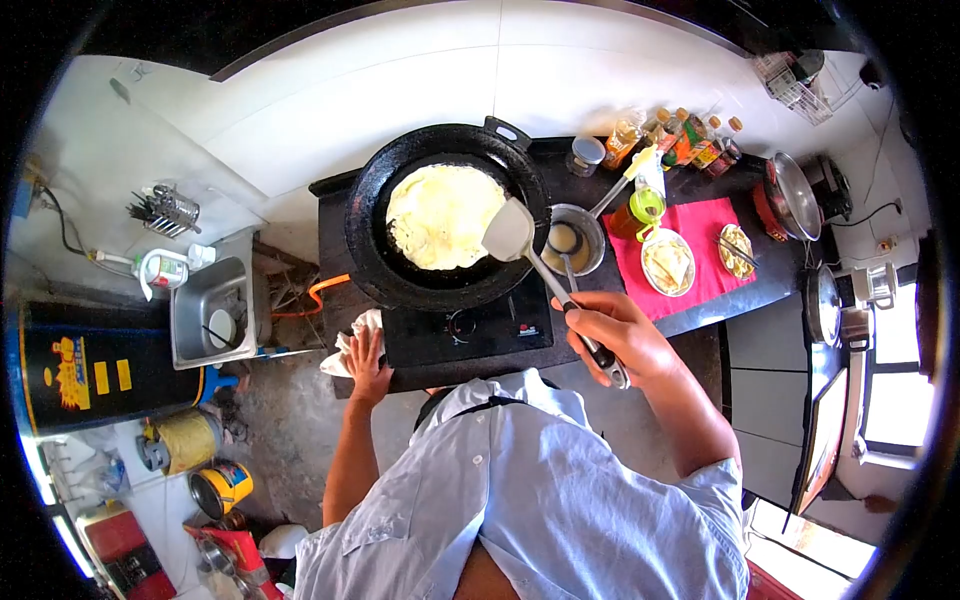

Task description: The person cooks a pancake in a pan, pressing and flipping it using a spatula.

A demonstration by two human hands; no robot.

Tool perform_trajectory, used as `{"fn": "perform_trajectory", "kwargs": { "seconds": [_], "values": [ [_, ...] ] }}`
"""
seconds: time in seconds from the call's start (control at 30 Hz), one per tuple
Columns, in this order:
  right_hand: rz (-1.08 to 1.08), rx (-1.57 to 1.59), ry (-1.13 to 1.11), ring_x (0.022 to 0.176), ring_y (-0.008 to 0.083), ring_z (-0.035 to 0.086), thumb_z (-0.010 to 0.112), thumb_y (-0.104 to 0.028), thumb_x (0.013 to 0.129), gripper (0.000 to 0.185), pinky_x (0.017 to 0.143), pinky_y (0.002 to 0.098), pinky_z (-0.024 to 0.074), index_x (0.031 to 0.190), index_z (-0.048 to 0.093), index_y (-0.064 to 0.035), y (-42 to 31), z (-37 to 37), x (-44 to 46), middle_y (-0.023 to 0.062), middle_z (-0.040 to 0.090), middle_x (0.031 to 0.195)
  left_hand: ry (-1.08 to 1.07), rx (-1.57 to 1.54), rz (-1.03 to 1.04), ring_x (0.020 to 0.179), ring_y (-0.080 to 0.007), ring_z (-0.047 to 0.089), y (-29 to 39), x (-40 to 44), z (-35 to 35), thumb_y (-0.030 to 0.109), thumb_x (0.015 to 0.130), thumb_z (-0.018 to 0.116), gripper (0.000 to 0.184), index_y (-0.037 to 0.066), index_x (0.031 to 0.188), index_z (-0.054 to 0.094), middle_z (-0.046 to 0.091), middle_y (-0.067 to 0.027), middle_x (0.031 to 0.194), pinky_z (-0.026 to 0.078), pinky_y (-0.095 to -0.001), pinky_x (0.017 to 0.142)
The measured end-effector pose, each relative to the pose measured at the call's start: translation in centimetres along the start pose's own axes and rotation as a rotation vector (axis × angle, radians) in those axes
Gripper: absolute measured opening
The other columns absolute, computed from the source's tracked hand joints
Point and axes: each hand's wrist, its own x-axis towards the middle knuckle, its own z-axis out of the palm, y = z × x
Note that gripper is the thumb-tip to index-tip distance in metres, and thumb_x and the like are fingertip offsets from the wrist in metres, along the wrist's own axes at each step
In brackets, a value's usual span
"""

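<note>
in the head camera's view, small markings are showing on the black cooktop (420, 332), including a red mark with pale lettering near its right end, too small to read. yellow and orange figures and two yellow blocks are standing out on a dark panel (150, 345) at the far left, their wording not legible. colourful labels are wrapping the bottles (690, 140) along the back wall, their print blurring beyond reading. the person's right hand (620, 335) is closing around the dark handle of a spatula (509, 230), fingers wrapping it and thumb lying along the shaft. the spatula's pale grey head is overlapping the right edge of a round, pale yellow pancake (440, 215), which is lying flat in a black wok (450, 291) over the cooktop; whether the blade is pressing on it is hard to tell. the left hand (366, 362) is resting with fingers spread on a crumpled white cloth (341, 362) at the counter's near left edge; whether it is gripping the fabric cannot be told. just right of the wok, a saucepan (597, 236) is holding pale liquid and a ladle, while a plate (668, 292) of folded food is sitting on a red mat (700, 222) beyond.
</note>
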Motion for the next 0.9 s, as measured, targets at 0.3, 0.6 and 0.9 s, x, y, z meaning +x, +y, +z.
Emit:
{"fn": "perform_trajectory", "kwargs": {
  "seconds": [0.3,0.6,0.9],
  "values": [
    [0.001,-0.132,0.019,0.059,0.0054,0.052,0.066,-0.027,0.103,0.029,0.046,0.0272,0.0381,0.112,0.069,-0.0001,1.7,-0.6,0.4,-0.0002,0.063,0.078,0.012,0.039,-0.009,0.163,-0.0434,0.008,-0.4,0.2,0.8,0.014,0.079,0.077,0.106,0.03,0.17,0.024,0.011,-0.0082,0.179,0.008,-0.0714,0.123],
    [-0.051,0.193,-0.052,0.046,0.0094,0.052,0.062,-0.024,0.105,0.037,0.036,0.0272,0.0365,0.13,0.06,0.0027,2.7,0.5,0.1,0.0056,0.062,0.075,0.031,0.021,-0.009,0.162,-0.0445,0.01,-0.3,0.3,0.8,0.012,0.076,0.078,0.11,0.033,0.169,0.024,0.013,-0.0084,0.178,0.01,-0.0705,0.124],
    [-0.066,0.577,-0.136,0.041,0.0165,0.046,0.056,-0.022,0.107,0.038,0.038,0.0308,0.0385,0.132,0.055,0.0061,6.3,1.7,0.1,0.0123,0.057,0.066,0.026,0.063,-0.004,0.162,-0.0444,0.008,-0.5,0.5,1.1,0.019,0.076,0.083,0.114,0.031,0.17,0.021,0.01,-0.0066,0.179,0.011,-0.0713,0.122]
  ]
}}
